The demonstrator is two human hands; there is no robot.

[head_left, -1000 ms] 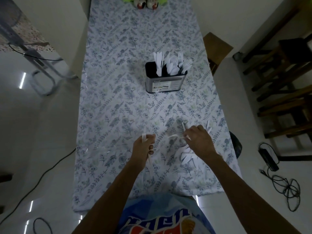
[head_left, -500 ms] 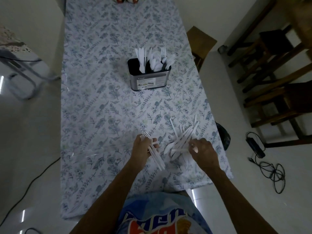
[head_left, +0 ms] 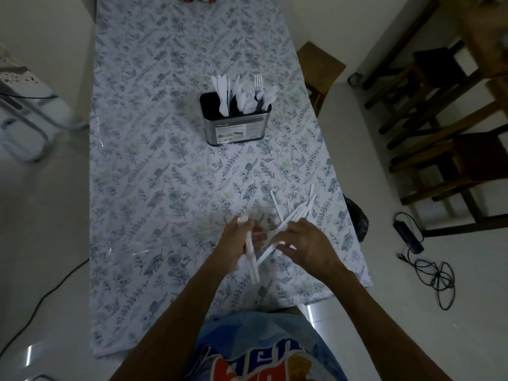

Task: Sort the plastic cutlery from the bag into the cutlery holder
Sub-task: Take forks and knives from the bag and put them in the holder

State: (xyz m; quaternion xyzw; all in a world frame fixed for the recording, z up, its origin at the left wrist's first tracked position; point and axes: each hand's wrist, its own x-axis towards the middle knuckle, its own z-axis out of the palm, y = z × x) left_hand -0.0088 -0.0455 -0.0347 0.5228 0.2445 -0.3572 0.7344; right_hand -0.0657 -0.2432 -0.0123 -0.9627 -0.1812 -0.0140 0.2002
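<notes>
- The left hand [head_left: 238,240] grips a small bundle of white forks [head_left: 251,255], tines up by the thumb and handles trailing toward the person, apparently gathered as one kind so they can go into the holder together.
- The right hand [head_left: 308,247] reaches into the loose pile of cutlery [head_left: 292,215] on the tablecloth [head_left: 154,160]; its fingers curl onto a white piece lying beside the bundle. Blur makes it hard to tell whether they pinch it or only touch it.
- The pile lies fanned out just beyond the right hand, near the table's right edge, within reach of both hands for picking over.
- The cutlery holder [head_left: 236,127] stands well apart, farther up the table at its middle. It already holds knives on the left, spoons in the middle and forks on the right, handles down.
- No bag can be made out for certain; a clear film shows on the cloth to the left of the hands.
- Judged from the pile left, the sorting is partly done.
</notes>
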